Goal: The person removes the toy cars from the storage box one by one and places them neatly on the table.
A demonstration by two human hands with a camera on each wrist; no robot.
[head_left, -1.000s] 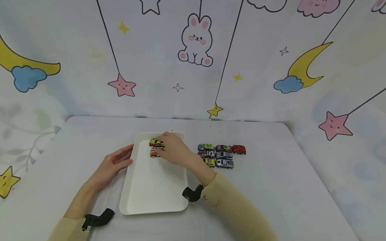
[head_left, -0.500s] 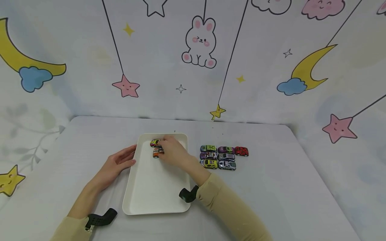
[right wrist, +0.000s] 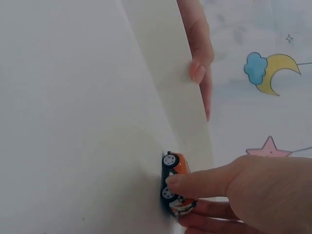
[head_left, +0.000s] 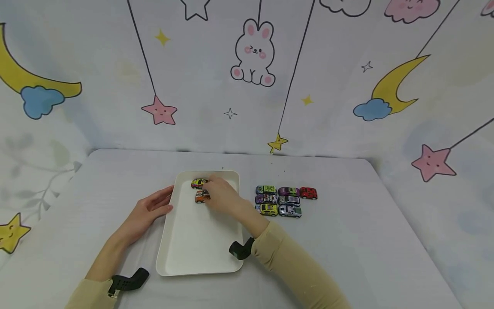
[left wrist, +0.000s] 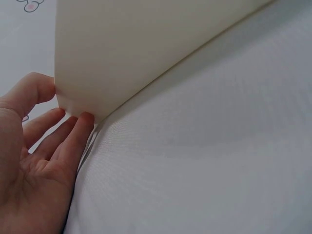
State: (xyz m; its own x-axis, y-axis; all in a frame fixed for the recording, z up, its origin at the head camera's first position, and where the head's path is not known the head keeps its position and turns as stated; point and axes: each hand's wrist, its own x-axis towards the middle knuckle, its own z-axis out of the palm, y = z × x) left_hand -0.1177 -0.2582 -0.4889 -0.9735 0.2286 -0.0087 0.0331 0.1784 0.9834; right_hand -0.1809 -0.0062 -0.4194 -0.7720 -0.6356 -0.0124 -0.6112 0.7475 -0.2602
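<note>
A white tray (head_left: 198, 242) lies on the white-covered table. Near its far end, my right hand (head_left: 221, 195) pinches an orange toy car (right wrist: 182, 162); in the right wrist view the thumb presses its wheel side and other fingers lie on its opposite side. Just beyond it in the tray is a yellow-and-red toy car (head_left: 198, 183), partly hidden behind the right hand. My left hand (head_left: 144, 214) rests beside the tray's left side, fingers loosely extended. In the left wrist view its fingertips touch the tray's outer wall (left wrist: 141, 44).
Right of the tray, several toy cars stand in close rows, among them a red car (head_left: 308, 193), a silver car (head_left: 290, 211) and a green car (head_left: 266, 189). Behind the table hangs a printed cloth backdrop (head_left: 200, 77). Black wrist mounts (head_left: 129, 280) sit at the sleeves.
The yellow-and-red car sits slightly further left relative to the orange one. The right hand stays on the orange car and the left hand keeps its place; the head view has shifted a little.
</note>
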